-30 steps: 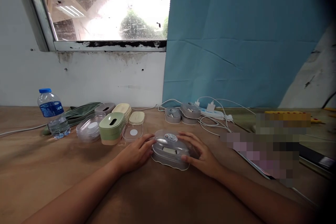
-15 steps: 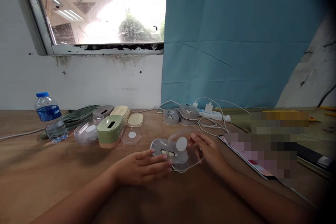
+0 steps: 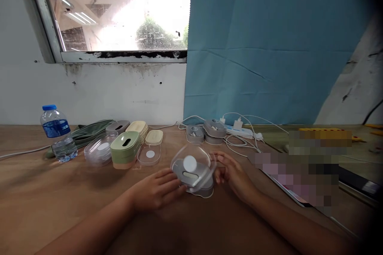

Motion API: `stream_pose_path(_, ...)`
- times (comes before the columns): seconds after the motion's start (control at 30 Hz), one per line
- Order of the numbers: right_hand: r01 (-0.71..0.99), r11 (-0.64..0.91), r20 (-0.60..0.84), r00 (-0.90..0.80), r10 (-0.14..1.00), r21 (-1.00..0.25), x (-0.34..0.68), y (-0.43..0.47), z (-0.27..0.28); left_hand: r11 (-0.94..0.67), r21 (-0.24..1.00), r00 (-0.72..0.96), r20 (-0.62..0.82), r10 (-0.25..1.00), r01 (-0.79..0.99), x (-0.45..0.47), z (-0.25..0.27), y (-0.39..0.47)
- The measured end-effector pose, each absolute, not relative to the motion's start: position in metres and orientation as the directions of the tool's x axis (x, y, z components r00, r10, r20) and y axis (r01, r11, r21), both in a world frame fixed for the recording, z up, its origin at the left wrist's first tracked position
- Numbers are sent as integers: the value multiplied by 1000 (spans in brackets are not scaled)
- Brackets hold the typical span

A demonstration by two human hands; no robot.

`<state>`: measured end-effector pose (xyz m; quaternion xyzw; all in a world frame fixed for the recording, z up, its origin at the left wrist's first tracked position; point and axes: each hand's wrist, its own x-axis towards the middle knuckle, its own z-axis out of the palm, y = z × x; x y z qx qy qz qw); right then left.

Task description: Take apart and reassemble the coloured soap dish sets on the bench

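Behind a brown table [image 3: 54, 203], a white wall [image 3: 140, 91] is rising under a grimy window [image 3: 119, 20], with a blue cloth [image 3: 257, 48] hanging to the right. Farthest left, a water bottle [image 3: 58, 129] with a blue cap is standing beside a dark green pouch [image 3: 91, 133]. Next, clear covers [image 3: 97, 155] are lying stacked left of a green box [image 3: 124, 151] with a dark slot, while a grey container [image 3: 118, 126] and a pile of cream pieces [image 3: 139, 126] are sitting behind it. One cream slab [image 3: 154, 137] is lying just beyond a flat see-through cover [image 3: 149, 155].

Near the middle, the left hand [image 3: 158, 191] is reaching with fingers extended toward the lower-left edge of a clear lid [image 3: 190, 163]; I cannot tell whether they are pressing on it. Bearing a white disc, this lid is tilting over a grey box [image 3: 205, 192] that is resting on the table between the hands. Farther back, grey cases [image 3: 214, 128] are standing grouped. At the lid's right edge, the right hand [image 3: 230, 171] is curling its fingers; whether they are clamping it, I cannot tell. Beyond that hand, a power strip [image 3: 245, 131] is lying among white cables [image 3: 239, 141].
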<state>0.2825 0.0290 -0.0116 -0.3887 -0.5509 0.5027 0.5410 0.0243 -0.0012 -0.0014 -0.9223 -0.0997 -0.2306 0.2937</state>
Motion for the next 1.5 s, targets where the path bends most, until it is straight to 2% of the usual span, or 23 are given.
stream_pose_path(0.13, -57, 252, 255, -55, 965, -966, 286, 31, -12, -701, -349, 709, 631, 315, 621, 4, -6, 17)
stream_pose_path(0.23, 34, 277, 275, -60, 960, -960, 288, 33, -14, -625, -228, 604, 627, 492, 746, -10, -12, 33)
stream_pose_path(0.43, 117, 301, 291, -94, 952, -947, 290, 37, -19, -560, -112, 519, 555, 649, 821, -19, -20, 49)
stream_pose_path(0.73, 260, 420, 391, -158, 907, -870, 292, 39, -22, -545, -22, 479, 509, 716, 838, -21, -16, 46)
stream_pose_path(0.9, 372, 594, 418, -456, 786, -713, 291, 28, -18, -532, -5, 458, 518, 722, 846, -18, -13, 42)
stream_pose_path(1.0, 454, 639, 348, -571, 744, -621, 287, 21, -16, -540, -37, 475, 530, 703, 841, -14, -10, 38)
stream_pose_path(1.1, 498, 611, 302, -566, 767, -615, 285, 19, -16, -556, -54, 505, 498, 705, 829, -12, -9, 36)
stream_pose_path(1.23, 520, 610, 349, -517, 782, -598, 285, 21, -16, -557, -40, 512, 452, 731, 830, -16, -13, 41)
stream_pose_path(1.5, 551, 596, 347, -494, 797, -584, 285, 21, -14, -543, -53, 509, 433, 744, 838, -19, -13, 43)
